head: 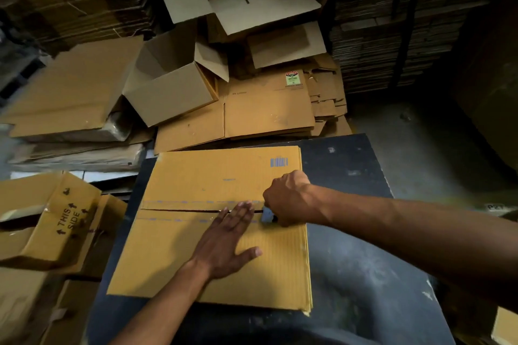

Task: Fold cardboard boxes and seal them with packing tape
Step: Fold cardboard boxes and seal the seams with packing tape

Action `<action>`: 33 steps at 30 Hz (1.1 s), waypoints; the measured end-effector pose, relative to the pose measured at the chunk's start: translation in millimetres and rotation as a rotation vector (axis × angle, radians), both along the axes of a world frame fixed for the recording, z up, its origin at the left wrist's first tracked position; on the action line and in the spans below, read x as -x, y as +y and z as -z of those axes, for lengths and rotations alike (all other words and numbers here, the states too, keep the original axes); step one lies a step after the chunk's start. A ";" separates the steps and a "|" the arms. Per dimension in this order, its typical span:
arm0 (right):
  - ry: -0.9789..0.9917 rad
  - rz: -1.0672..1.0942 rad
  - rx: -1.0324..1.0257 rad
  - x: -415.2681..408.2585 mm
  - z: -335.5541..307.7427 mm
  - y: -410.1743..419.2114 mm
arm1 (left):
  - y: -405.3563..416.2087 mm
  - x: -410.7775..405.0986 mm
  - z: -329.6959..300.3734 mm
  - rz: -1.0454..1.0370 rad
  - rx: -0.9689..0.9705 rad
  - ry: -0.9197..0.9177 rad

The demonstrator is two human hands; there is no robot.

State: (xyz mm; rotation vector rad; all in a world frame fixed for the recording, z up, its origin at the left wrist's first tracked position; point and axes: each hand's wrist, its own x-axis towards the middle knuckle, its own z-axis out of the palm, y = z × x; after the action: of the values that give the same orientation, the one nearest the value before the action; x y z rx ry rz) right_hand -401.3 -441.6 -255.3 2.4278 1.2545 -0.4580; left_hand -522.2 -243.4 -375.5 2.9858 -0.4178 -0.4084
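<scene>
Your right hand grips a small pale tape tool, mostly hidden under the fingers. Just left of it, your left hand presses flat on the tan cardboard box seam, on the dark table.

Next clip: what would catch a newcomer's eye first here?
Two bare arms meet over a cardboard box on the dark table. The left hand presses flat beside the flap seam, while the right hand grips a tape dispenser at the seam's right end. Behind, open boxes lie heaped.
</scene>
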 end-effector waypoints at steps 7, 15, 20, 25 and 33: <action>-0.004 0.004 0.021 0.2 -6.9 -36.8 | 0.0 -2.0 3.2 -0.005 -0.011 0.008; 0.028 -0.013 0.042 -5.3 3.7 -76.9 | -34.5 -0.7 -7.3 -0.101 0.027 -0.053; 0.017 0.018 0.008 -9.1 6.8 -82.2 | -135.7 -15.3 0.9 -0.267 0.162 -0.078; 0.095 0.038 -0.077 -14.6 18.4 -106.6 | -143.8 -11.8 27.0 -0.379 0.167 -0.238; 0.121 0.027 -0.091 -17.2 5.2 -159.2 | -148.3 -12.6 21.3 -0.363 0.023 -0.207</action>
State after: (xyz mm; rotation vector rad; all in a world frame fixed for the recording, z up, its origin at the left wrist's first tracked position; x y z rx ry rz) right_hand -384.1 -600.9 -260.5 2.5291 1.3203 -0.5747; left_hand -509.5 -391.6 -396.9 2.9997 0.1072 -0.0606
